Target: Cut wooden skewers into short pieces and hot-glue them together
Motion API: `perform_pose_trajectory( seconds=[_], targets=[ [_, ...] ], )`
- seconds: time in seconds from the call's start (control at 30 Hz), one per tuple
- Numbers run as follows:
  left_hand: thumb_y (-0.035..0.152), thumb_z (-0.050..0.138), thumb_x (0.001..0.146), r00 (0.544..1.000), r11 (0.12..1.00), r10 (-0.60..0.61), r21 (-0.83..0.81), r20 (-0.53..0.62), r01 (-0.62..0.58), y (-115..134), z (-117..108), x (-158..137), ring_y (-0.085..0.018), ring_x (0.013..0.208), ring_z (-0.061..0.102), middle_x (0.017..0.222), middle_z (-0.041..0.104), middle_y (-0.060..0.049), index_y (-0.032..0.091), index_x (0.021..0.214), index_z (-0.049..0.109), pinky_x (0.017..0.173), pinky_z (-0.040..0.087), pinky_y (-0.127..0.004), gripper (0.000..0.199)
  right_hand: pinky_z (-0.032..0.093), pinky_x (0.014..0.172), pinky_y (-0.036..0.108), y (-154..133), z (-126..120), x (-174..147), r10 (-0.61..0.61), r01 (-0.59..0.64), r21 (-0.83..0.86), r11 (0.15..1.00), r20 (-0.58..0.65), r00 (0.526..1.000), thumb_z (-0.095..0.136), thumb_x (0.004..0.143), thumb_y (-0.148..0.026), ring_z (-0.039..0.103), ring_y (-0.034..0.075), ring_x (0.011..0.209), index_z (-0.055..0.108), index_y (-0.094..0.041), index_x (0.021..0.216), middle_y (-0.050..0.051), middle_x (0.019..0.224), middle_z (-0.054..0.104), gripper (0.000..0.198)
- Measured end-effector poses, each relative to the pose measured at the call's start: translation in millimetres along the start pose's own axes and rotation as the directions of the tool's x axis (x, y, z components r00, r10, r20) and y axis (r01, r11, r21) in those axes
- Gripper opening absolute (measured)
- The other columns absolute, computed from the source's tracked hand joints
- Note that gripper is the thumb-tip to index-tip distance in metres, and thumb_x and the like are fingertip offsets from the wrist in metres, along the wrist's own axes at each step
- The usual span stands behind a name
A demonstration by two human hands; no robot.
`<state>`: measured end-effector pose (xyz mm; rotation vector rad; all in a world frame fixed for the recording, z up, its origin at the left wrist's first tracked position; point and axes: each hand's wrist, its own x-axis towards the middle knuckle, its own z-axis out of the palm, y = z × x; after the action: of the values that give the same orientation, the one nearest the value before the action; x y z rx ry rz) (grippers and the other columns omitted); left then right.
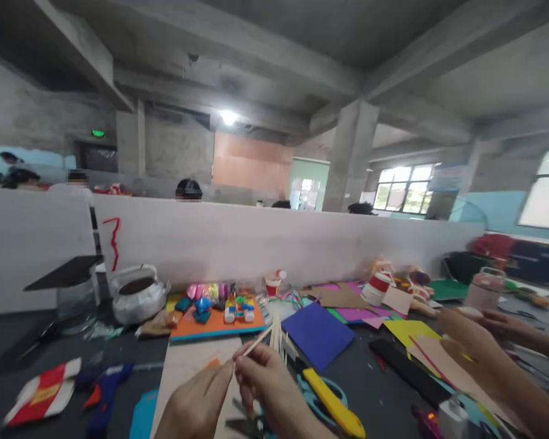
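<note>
Head view is what I'm working from, and I'm seeing both hands meeting over a beige board (176,372) on the dark counter (375,396). My right hand (272,384) is pinching a thin pale stick (260,338) between thumb and fingers, so that one's definitely grasping. My left hand (190,399) is bringing its fingertips together right at the near end of the stick, but I honestly can't tell if they're gripping it too, since the tip is hiding in there.

The stick is slanting up and away to the right, its far end sitting by a bundle of similar sticks (277,332); can't tell if they're touching. Just right of the bundle, a dark blue sheet (319,334) is lying flat, and nearer me a yellow cutter (333,403) is resting across some blue-handled scissors (312,399). Over on the left I'm spotting a blue glue gun (112,393) beside a red and white packet (43,393). Behind the board an orange sheet (183,329) is carrying small colourful bits, with a white handled pot (139,299) standing to its left. Another person's arms (498,366) are reaching in from the right, well apart from mine
</note>
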<state>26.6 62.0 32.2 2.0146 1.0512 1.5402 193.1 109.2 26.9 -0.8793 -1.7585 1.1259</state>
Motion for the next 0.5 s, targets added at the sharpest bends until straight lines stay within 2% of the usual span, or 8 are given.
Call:
perform_pose_trajectory(
  seconds=[0.03,0.1,0.13,0.2,0.23,0.33,0.4,0.5],
  targets=[
    [0.040,0.057,0.091,1.000,1.000,-0.017,0.010,-0.019,0.018,3.9,1.0,-2.3,-0.029,0.092,0.071,0.096,0.076,-0.013,0.028,0.108,0.077,0.089,0.053,-0.037,0.028,0.054,0.055,0.025,0.4,0.4,-0.6,0.036,-0.038,0.067,0.997,0.034,0.999,0.056,0.098,-0.041,0.062,0.010,0.062,0.062,-0.015,0.109,0.001,0.088,0.067,0.029],
    [0.036,0.061,0.089,0.995,0.995,-0.089,-0.038,0.039,0.091,14.9,2.7,-0.1,-0.024,0.077,0.068,0.081,0.074,-0.010,0.027,0.090,0.079,0.079,0.053,-0.032,0.020,0.057,0.066,0.032,-3.8,-3.3,-3.3,0.079,-0.090,0.153,0.984,0.081,0.994,0.058,0.096,-0.039,0.066,0.015,0.078,0.062,-0.016,0.114,0.005,0.102,0.067,0.029],
    [0.036,0.062,0.090,0.985,0.983,-0.160,-0.084,0.068,0.165,21.1,2.8,3.1,-0.023,0.077,0.067,0.080,0.073,-0.009,0.026,0.087,0.078,0.079,0.053,-0.031,0.019,0.058,0.070,0.035,-8.0,-6.8,-4.7,0.087,-0.103,0.178,0.979,0.092,0.992,0.059,0.096,-0.038,0.067,0.017,0.083,0.061,-0.016,0.117,0.006,0.107,0.067,0.030],
    [0.037,0.063,0.089,0.942,0.909,-0.306,-0.253,0.135,0.331,32.2,1.1,10.9,-0.019,0.073,0.065,0.078,0.070,-0.006,0.023,0.086,0.076,0.071,0.052,-0.027,0.020,0.058,0.075,0.038,-18.2,-14.4,-6.7,0.093,-0.114,0.197,0.974,0.114,0.989,0.060,0.096,-0.037,0.067,0.019,0.089,0.061,-0.017,0.118,0.007,0.112,0.066,0.031],
    [0.038,0.062,0.090,0.902,0.844,-0.382,-0.320,0.203,0.429,36.3,-0.5,14.4,-0.016,0.068,0.063,0.078,0.067,-0.005,0.020,0.086,0.074,0.066,0.052,-0.025,0.022,0.058,0.076,0.038,-23.2,-17.7,-7.3,0.094,-0.118,0.196,0.973,0.126,0.988,0.060,0.095,-0.037,0.067,0.019,0.090,0.061,-0.017,0.118,0.007,0.113,0.066,0.031],
    [0.044,0.063,0.087,0.821,0.741,-0.450,-0.366,0.352,0.563,41.4,-6.0,20.7,-0.013,0.051,0.060,0.068,0.065,-0.002,0.015,0.079,0.067,0.049,0.049,-0.024,0.030,0.058,0.075,0.038,-33.9,-22.0,-8.2,0.095,-0.126,0.189,0.974,0.168,0.981,0.062,0.094,-0.034,0.067,0.019,0.089,0.062,-0.016,0.116,0.006,0.112,0.066,0.028],
    [0.045,0.066,0.084,0.779,0.678,-0.473,-0.394,0.412,0.620,40.7,-8.8,21.6,-0.012,0.045,0.058,0.062,0.064,-0.001,0.014,0.073,0.063,0.046,0.048,-0.024,0.033,0.058,0.074,0.037,-36.3,-20.7,-8.6,0.095,-0.129,0.199,0.971,0.173,0.980,0.062,0.094,-0.033,0.067,0.018,0.087,0.062,-0.016,0.116,0.006,0.110,0.067,0.028],
    [0.044,0.068,0.083,0.768,0.623,-0.492,-0.451,0.409,0.639,38.4,-11.8,20.9,-0.010,0.048,0.060,0.065,0.066,-0.001,0.015,0.074,0.061,0.050,0.050,-0.021,0.031,0.058,0.069,0.034,-36.2,-17.7,-8.3,0.095,-0.131,0.227,0.965,0.162,0.982,0.061,0.095,-0.034,0.066,0.016,0.081,0.062,-0.016,0.113,0.005,0.104,0.067,0.026]
  ],
)
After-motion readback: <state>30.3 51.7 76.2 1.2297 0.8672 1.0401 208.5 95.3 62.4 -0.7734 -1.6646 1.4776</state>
